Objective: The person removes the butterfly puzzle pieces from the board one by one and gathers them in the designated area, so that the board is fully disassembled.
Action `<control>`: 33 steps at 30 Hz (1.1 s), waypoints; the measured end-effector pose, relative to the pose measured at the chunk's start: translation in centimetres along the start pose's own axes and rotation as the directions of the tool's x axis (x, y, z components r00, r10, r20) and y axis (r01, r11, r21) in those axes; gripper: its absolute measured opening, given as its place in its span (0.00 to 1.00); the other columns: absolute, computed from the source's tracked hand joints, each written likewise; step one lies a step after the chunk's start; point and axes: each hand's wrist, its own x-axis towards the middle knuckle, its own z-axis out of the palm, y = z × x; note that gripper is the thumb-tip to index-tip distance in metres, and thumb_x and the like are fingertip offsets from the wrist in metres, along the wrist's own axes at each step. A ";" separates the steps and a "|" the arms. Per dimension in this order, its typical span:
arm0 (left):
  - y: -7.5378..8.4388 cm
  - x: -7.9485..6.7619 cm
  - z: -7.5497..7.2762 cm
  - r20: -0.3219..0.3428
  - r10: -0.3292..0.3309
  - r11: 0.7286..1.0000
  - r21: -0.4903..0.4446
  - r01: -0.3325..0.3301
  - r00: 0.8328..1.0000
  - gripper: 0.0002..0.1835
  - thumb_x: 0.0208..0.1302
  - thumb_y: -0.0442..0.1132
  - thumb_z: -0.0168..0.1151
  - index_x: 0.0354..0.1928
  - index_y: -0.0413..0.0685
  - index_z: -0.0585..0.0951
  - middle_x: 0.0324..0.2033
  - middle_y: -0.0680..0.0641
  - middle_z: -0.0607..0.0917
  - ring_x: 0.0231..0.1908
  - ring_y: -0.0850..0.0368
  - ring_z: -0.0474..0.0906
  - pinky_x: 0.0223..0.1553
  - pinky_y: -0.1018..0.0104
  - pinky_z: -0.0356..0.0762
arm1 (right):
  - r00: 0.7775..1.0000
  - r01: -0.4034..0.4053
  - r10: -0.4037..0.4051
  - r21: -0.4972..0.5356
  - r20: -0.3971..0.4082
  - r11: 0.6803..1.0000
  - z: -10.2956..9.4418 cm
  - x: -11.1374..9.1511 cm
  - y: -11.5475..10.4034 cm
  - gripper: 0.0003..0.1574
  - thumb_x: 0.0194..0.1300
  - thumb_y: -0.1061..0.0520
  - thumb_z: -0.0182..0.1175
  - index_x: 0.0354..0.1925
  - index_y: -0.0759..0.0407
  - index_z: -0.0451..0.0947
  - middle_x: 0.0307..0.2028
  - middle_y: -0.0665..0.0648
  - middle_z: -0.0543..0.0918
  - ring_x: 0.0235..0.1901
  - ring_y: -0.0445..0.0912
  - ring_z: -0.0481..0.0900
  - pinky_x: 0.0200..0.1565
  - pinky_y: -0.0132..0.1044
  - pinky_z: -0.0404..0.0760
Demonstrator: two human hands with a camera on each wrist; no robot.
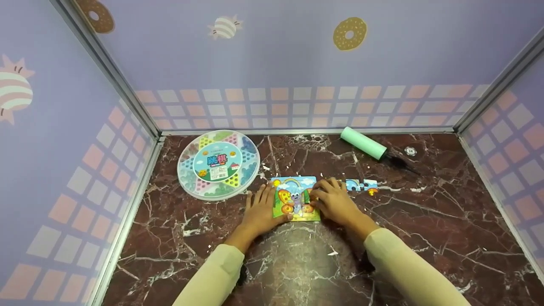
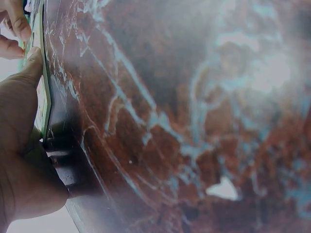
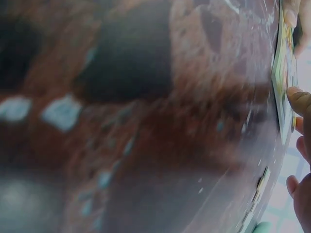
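A square jigsaw puzzle (image 1: 296,203) with a butterfly, a rainbow and clouds lies flat on the dark marble table. My left hand (image 1: 260,210) rests along its left side, fingers stretched out and thumb on the bottom edge. At the right side, my right hand (image 1: 335,202) bends its fingers over the picture and pinches a puzzle piece, mostly hidden under the fingertips. Beside those fingers a small dark green patch shows in the picture. Two loose puzzle pieces, a blue one (image 1: 353,185) and one with an orange mushroom (image 1: 371,187), lie right of this hand.
A round Chinese checkers set (image 1: 218,165) under a clear lid lies to the left. Behind the loose pieces are a mint-green cylinder with a black nozzle (image 1: 364,143) and a small round chip (image 1: 410,151). Patterned walls (image 1: 297,63) enclose the table's back and sides.
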 end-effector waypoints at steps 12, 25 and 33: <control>0.2 -0.1 -0.1 -0.002 0.000 1.000 -0.019 0.000 1.000 0.63 0.68 0.78 0.63 0.90 0.45 0.54 0.91 0.43 0.51 0.90 0.40 0.44 0.87 0.29 0.32 | 0.999 0.010 -0.010 -0.005 -0.047 1.000 -1.0 -2.6 1.8 0.14 0.67 0.57 0.78 0.50 0.53 0.92 0.53 0.60 0.88 0.53 0.60 0.78 0.54 0.72 0.76; 0.2 -0.2 -0.3 0.012 -0.008 1.000 -0.012 0.009 1.000 0.64 0.68 0.79 0.62 0.90 0.44 0.53 0.91 0.42 0.50 0.90 0.40 0.42 0.87 0.30 0.32 | 1.000 -0.015 0.014 -0.048 -0.018 0.999 -2.6 -4.7 3.2 0.15 0.69 0.58 0.78 0.53 0.54 0.92 0.54 0.59 0.87 0.52 0.59 0.78 0.53 0.74 0.76; 0.2 -0.1 -0.2 0.011 -0.005 1.000 -0.008 0.005 1.000 0.64 0.68 0.79 0.62 0.90 0.44 0.53 0.91 0.42 0.50 0.90 0.40 0.43 0.87 0.30 0.31 | 1.000 -0.006 0.005 -0.046 -0.028 0.999 -2.9 -5.5 3.8 0.14 0.67 0.58 0.78 0.51 0.53 0.92 0.52 0.58 0.88 0.51 0.58 0.79 0.49 0.66 0.76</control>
